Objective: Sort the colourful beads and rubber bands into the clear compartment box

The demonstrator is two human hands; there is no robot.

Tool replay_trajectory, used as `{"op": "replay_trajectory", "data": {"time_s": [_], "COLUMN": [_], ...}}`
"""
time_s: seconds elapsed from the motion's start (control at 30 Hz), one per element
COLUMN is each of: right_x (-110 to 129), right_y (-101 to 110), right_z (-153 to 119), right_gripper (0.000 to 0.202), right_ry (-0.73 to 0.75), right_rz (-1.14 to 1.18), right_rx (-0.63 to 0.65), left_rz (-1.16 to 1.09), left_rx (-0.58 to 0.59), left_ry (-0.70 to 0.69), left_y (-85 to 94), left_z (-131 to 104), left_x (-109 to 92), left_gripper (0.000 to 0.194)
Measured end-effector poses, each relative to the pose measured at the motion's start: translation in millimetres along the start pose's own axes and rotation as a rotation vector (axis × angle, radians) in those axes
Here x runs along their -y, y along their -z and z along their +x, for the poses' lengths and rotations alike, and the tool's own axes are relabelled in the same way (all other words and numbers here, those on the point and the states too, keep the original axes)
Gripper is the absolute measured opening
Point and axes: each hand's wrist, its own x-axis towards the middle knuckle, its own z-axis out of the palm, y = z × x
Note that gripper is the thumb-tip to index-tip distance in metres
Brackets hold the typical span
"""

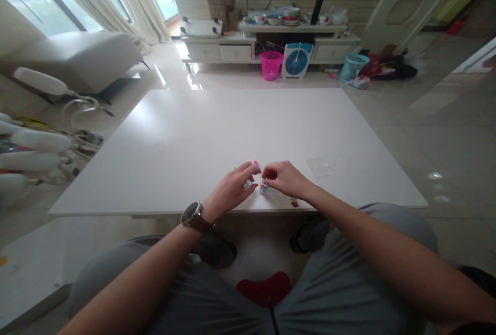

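Near the front edge of the white table [240, 123], both hands are close together over small colourful pieces. My left hand [236, 185] has its thumb and fingers apart, beside a clear item and a small pink piece [256, 164]. My right hand [281, 176] is pinched, fingertips down, at small blue and orange pieces [264, 187]; what lies between its fingers is too small to name. A small dark and yellow piece [294, 202] lies below my right wrist. To the right a flat transparent sheet or lid [319, 167] rests on the table.
Across the floor stand a pink basket [271, 65], a blue and white fan [297, 60] and a teal basket [353, 67], before a low white cabinet [217, 50] with bowls on top. White padded shapes [41, 141] are at the left. A red object [264, 289] is between my legs.
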Motion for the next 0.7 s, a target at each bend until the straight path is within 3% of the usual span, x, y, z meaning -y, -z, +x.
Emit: {"op": "replay_trajectory", "data": {"time_s": [0.27,0.7], "right_x": [-11,-19], "right_y": [-6,-15], "right_z": [0,5], "right_gripper": [0.020,0.024], "right_ry": [0.115,0.061], "right_rz": [-0.329,-0.315], "right_rx": [0.222,0.311], "left_rz": [0.213,0.256], "left_rx": [0.162,0.201], "left_ry": [-0.042,-0.047], "left_y": [-2.0,-1.3], "left_z": [-1,0], "left_x": [4,5], "left_gripper": [0.030,0.028]}}
